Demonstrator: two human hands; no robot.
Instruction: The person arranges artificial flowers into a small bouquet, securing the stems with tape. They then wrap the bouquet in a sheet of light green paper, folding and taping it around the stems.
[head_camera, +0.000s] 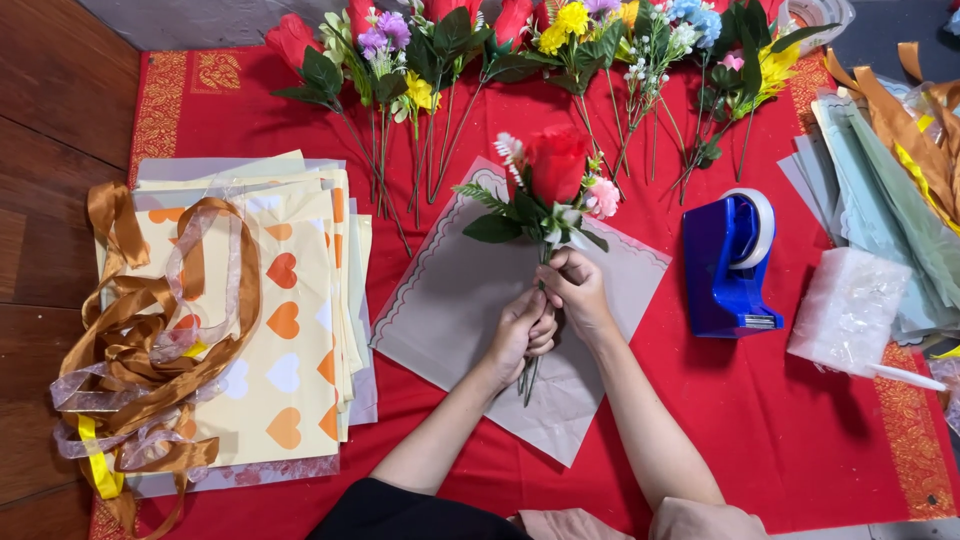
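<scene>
Head view shows our left hand (522, 333) and right hand (577, 287) clenched around the bouquet (548, 190) stems, bunching them over grey wrapping paper (450, 300), tape dispenser (730, 262) at three o'clock.

Small bouquet (548, 195) at center, over wrapping sheet (450, 300) on tablecloth (780, 420). Paper stack (290, 330) w/ ribbons (150, 340) at 9 o'clock. Loose flowers (520, 50) at 12. Tape dispenser (730, 265) at 3, plastic roll (848, 308) beyond.
</scene>
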